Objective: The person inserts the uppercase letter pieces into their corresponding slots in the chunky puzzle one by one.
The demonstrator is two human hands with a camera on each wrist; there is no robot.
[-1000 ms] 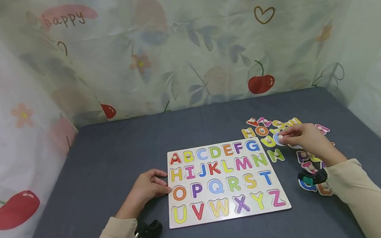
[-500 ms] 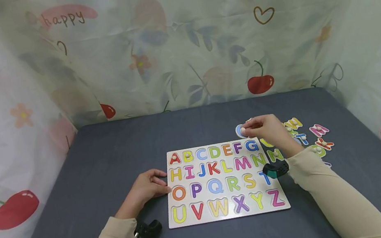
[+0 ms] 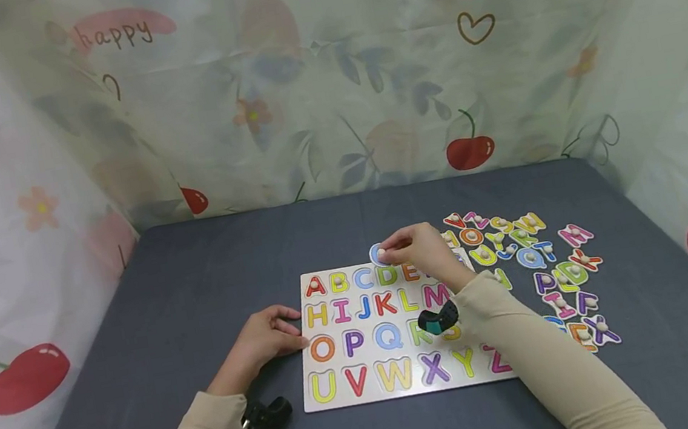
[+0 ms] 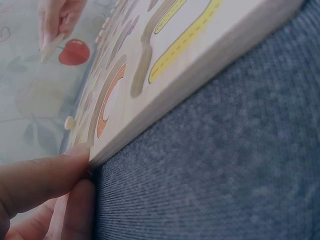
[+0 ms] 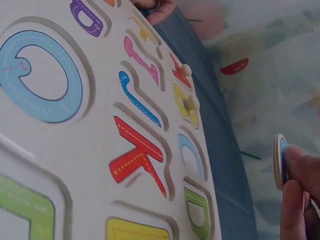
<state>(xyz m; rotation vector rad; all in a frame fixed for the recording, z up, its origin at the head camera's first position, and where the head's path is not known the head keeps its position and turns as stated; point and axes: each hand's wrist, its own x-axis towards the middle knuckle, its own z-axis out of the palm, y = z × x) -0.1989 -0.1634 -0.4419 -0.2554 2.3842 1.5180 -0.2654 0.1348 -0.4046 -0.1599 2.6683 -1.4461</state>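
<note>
An alphabet puzzle board (image 3: 372,349) lies flat on the dark cloth, with recessed letter slots in rows. Knobbed pieces A (image 3: 315,288) and B (image 3: 339,284) sit in their slots. My left hand (image 3: 263,336) grips the board's left edge, thumb at the rim and fingers beside it in the left wrist view. My right hand (image 3: 420,251) pinches a rounded light-blue letter piece (image 5: 278,161) by its knob, held above the board's back edge near the C and D slots. My right hand and sleeve hide part of the top row and right side.
Loose knobbed letters are scattered right of the board and behind its right corner, among them a pink M (image 3: 575,235), a yellow W (image 3: 529,223), a blue Q (image 3: 530,258) and a purple X (image 3: 602,330). A patterned curtain (image 3: 325,97) stands behind the table.
My right hand has carried the light-blue letter leftward from the loose pile, past the board's back right corner, to above its back edge. My left hand has stayed at the left edge.
</note>
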